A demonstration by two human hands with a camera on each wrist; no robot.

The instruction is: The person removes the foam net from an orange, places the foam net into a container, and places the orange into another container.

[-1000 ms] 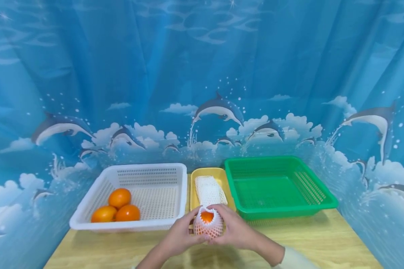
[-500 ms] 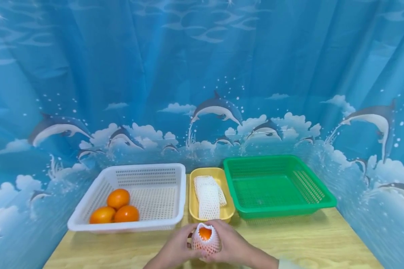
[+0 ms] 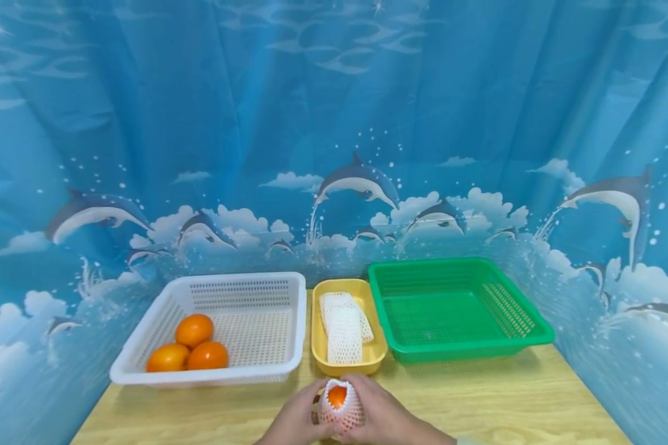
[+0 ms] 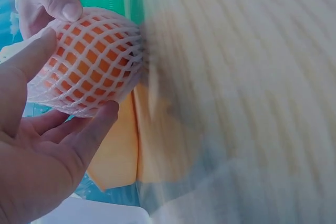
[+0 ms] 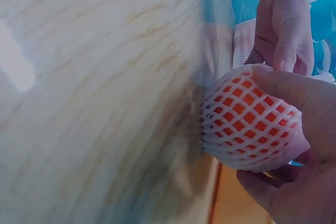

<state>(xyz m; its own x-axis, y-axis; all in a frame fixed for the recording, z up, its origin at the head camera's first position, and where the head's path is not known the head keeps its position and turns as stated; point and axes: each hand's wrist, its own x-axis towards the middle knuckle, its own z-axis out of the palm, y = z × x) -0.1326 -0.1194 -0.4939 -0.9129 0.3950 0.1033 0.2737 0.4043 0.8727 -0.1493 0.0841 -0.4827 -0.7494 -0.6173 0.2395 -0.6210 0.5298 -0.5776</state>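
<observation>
An orange (image 3: 341, 413) in a white foam net sleeve is held between both hands near the table's front, its bare top showing through the sleeve's opening in the head view. My left hand (image 3: 297, 415) grips it from the left, and my right hand (image 3: 383, 413) from the right. In the left wrist view, thumb and fingers of the left hand (image 4: 47, 150) curve round the netted orange (image 4: 97, 59). The right wrist view has the right hand (image 5: 310, 182) pinching the sleeve at its upper edge and underside, with the netted base close to the tabletop.
Behind the hands, a yellow tray (image 3: 347, 371) holds white foam net sleeves (image 3: 345, 334). At left, a white basket (image 3: 200, 376) contains three oranges (image 3: 195, 330). A green basket (image 3: 451, 309) stands at right. A blue dolphin curtain (image 3: 334, 93) closes off the back.
Both hands have drawn the netted orange down toward the table's front, away from the yellow tray, whose near edge now shows. Their grip stays on the orange.
</observation>
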